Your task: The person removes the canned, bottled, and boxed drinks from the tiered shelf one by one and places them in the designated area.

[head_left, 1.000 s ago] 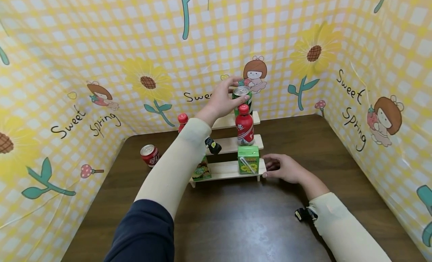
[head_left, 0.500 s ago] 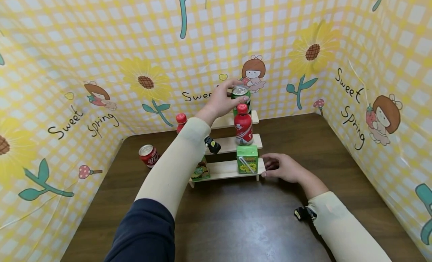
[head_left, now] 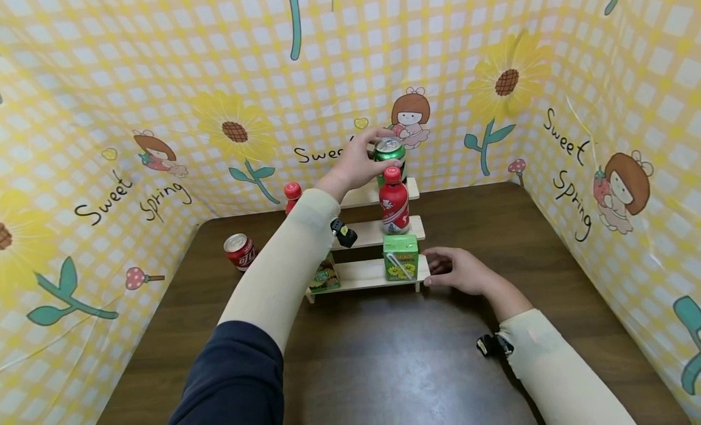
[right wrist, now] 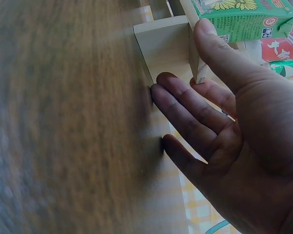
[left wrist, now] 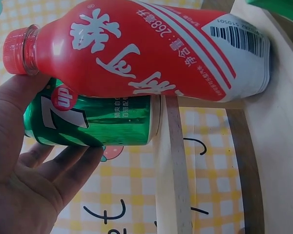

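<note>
My left hand (head_left: 353,163) holds a green 7UP can (left wrist: 100,119) around its upper part, thumb on one side and fingers on the other. Its base meets the top step of a wooden three-step display stand (head_left: 361,273). In front of the can, on the middle step, stands a red plastic bottle (head_left: 394,203), which overlaps the can in the left wrist view. My right hand (head_left: 462,271) pinches the right end of the lowest step between thumb and index finger, the other fingers stretched out below. Beside that thumb sits a green drink carton (head_left: 401,259) with a straw.
A second red bottle (head_left: 292,193) and another carton (head_left: 327,276) stand at the stand's left side, partly hidden by my left forearm. Left of the stand, a dark red can (head_left: 240,251) rests on the brown table (head_left: 383,358). Yellow checked cloth (head_left: 328,66) surrounds the table.
The left thumb has slid slightly lower on the green can. The right hand keeps its place on the stand, and the head view has shifted a little.
</note>
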Available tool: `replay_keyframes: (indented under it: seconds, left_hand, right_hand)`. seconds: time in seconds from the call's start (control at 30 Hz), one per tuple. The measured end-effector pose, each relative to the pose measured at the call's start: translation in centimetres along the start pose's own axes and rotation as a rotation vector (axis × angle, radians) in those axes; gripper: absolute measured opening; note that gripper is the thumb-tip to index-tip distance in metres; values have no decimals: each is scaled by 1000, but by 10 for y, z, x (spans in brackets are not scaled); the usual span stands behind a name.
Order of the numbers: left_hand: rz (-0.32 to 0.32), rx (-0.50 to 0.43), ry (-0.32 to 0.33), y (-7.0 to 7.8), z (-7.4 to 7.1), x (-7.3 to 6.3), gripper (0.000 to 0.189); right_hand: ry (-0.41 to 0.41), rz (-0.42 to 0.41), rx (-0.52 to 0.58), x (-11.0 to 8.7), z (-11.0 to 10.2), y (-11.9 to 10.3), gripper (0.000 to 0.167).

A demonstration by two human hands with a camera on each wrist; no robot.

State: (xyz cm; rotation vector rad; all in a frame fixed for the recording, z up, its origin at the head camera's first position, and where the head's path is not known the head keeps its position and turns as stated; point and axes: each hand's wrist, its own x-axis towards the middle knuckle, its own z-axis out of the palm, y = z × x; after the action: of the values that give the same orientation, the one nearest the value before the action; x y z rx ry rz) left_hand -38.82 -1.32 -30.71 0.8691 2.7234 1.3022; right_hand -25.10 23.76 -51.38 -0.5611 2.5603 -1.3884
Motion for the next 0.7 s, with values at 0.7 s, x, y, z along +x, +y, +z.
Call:
replay_keyframes:
  seconds: [0.7]
  left_hand:
    - [-9, -6, 124, 2, -3, 0, 66]
  right_hand:
    - [-1, -1, 3, -1, 0, -2, 67]
